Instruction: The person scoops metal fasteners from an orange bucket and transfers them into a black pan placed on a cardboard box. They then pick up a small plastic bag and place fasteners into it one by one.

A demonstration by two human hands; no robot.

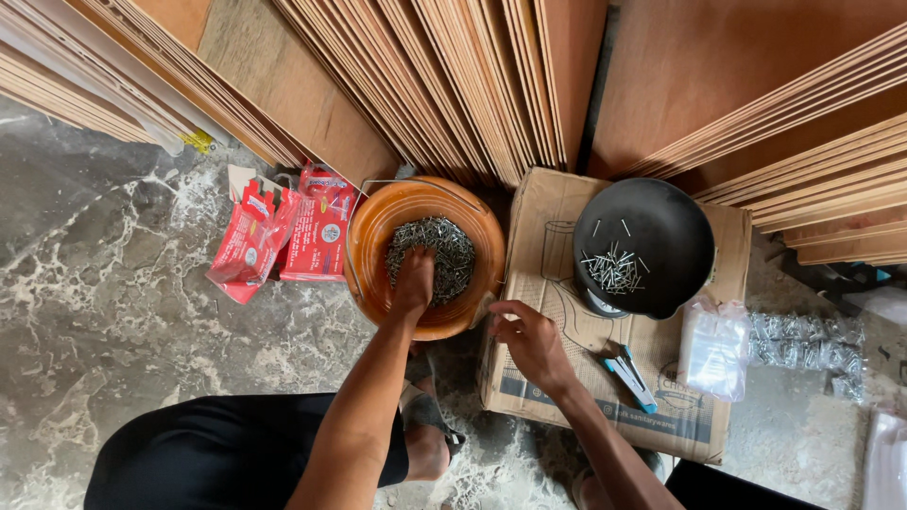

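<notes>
Soft, even daylight fills the scene, bright enough to show detail without harsh shadows. The marble floor carries a pale sheen at the left, and the black bowl shows a faint highlight. Focus is sharp throughout; straight lines bow slightly toward the edges.

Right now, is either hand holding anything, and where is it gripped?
Left hand digs into small metal nails in the orange bowl; grip hidden. Right hand rests curled on the cardboard box; contents unclear.
</notes>
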